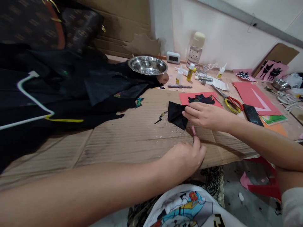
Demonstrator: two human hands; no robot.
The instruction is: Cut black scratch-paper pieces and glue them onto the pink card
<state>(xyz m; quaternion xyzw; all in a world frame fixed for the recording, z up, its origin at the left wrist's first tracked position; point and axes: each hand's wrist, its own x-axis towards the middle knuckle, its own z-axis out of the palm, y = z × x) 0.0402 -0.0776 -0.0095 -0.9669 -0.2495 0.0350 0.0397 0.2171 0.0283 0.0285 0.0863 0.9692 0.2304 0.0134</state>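
Note:
On the brown cardboard point(127, 126), a small black cloth piece point(176, 114) lies with creases across it. The fingers of my right hand point(205, 116) are closed at its right edge. Nearer to me is my left hand point(184, 157), its fingers curled in. A narrow pink strip point(193, 130) stands at its fingertip, seemingly pinched there. Just left of the cloth piece is a thin black and yellow scrap point(161, 117). Behind my right hand, a red paper sheet point(183, 98) carries a dark, shiny cut-out shape point(201, 99).
Black fabric point(71, 85) with a white hanger point(33, 97) covers the left side. A steel bowl point(148, 65), glue bottles point(179, 76) and a pen point(179, 86) stand or lie behind. Scissors point(233, 104) and a dark phone-like slab point(252, 114) lie to the right.

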